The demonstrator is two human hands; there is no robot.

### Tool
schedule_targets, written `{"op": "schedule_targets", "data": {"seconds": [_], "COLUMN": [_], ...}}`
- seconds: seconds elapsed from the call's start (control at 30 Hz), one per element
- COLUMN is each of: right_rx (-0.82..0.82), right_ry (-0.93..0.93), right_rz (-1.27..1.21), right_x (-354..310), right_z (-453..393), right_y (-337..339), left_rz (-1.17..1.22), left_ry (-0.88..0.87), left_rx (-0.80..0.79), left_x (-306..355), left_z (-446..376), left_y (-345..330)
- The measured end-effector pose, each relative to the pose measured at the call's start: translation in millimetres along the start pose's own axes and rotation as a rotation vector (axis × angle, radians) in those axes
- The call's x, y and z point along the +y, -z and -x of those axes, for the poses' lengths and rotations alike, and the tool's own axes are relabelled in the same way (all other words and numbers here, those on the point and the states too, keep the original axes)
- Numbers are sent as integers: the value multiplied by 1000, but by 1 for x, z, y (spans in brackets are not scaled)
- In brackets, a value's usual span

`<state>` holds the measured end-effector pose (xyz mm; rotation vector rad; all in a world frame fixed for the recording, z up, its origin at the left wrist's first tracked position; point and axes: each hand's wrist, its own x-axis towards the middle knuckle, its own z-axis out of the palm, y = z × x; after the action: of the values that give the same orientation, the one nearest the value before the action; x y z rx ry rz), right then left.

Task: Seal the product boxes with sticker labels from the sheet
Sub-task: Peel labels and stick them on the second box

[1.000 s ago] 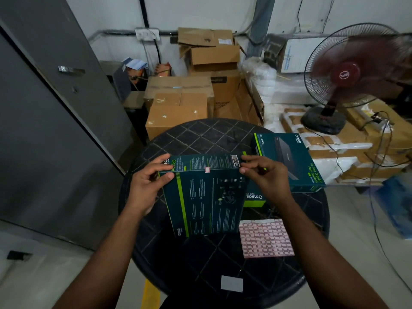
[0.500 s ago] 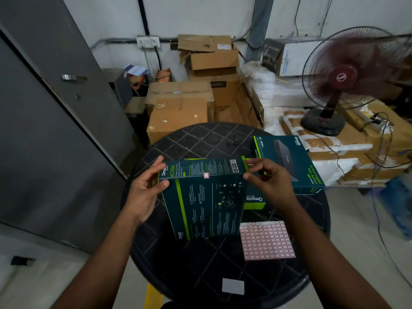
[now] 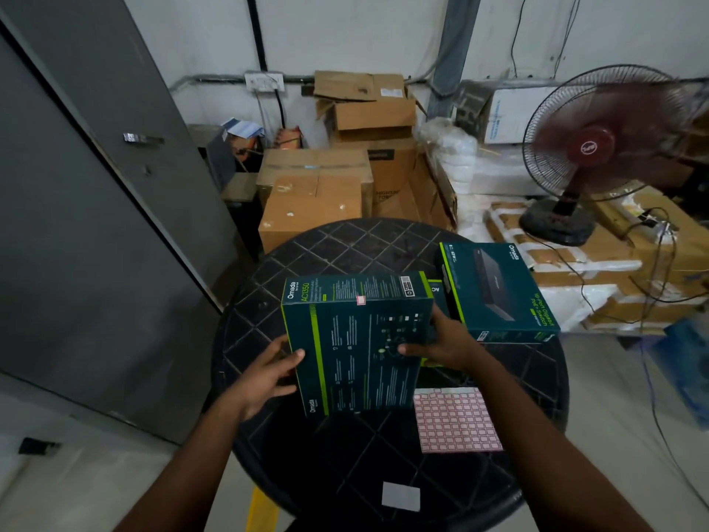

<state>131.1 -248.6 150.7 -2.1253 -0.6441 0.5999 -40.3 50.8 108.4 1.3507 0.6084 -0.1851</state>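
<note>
A: Where's the AC1350 box (image 3: 356, 343)?

B: Mid-tabletop (image 3: 364, 243), just left of the sticker sheet (image 3: 456, 420). Both hands grip it: left hand (image 3: 264, 374) clasps the left edge, thumb on the face; right hand (image 3: 441, 345) curls round the right edge.

A: Sealed?

B: One pink sticker (image 3: 360, 300) sits over the top flap seam. Looks like the person's handling it to reach the next flap.

A: Tips?

B: Support both edges w/ an even grip, no squeezing the card. Turn it clear of the sheet and the 10-port switch box (image 3: 498, 293) right of it.
</note>
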Motion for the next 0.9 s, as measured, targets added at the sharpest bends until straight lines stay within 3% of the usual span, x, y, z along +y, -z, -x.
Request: {"op": "schedule_targets", "data": {"seconds": [0.13, 0.27, 0.37, 0.5, 0.63, 0.77, 0.9], "right_rx": [-28, 5, 45, 58, 36, 92, 56], "right_ry": [-17, 141, 241, 341, 439, 518, 384], "right_rz": [-178, -40, 39, -16, -65, -241, -547], "right_x": [-5, -18, -32, -55, -60, -39, -11], "right_z": [0, 11, 22, 36, 40, 37, 40], "right_y": [0, 12, 26, 45, 49, 50, 40], "left_rz": [59, 242, 211, 88, 207, 219, 309], "left_ry": [-51, -44, -40, 102, 281, 221, 126], "left_rx": [-52, 15, -13, -29, -98, -100, 8], "left_x": [12, 18, 29, 36, 40, 61, 64], "left_z": [6, 5, 10, 9, 3, 10, 4], "left_y": [-7, 3, 9, 8, 12, -12, -24]}}
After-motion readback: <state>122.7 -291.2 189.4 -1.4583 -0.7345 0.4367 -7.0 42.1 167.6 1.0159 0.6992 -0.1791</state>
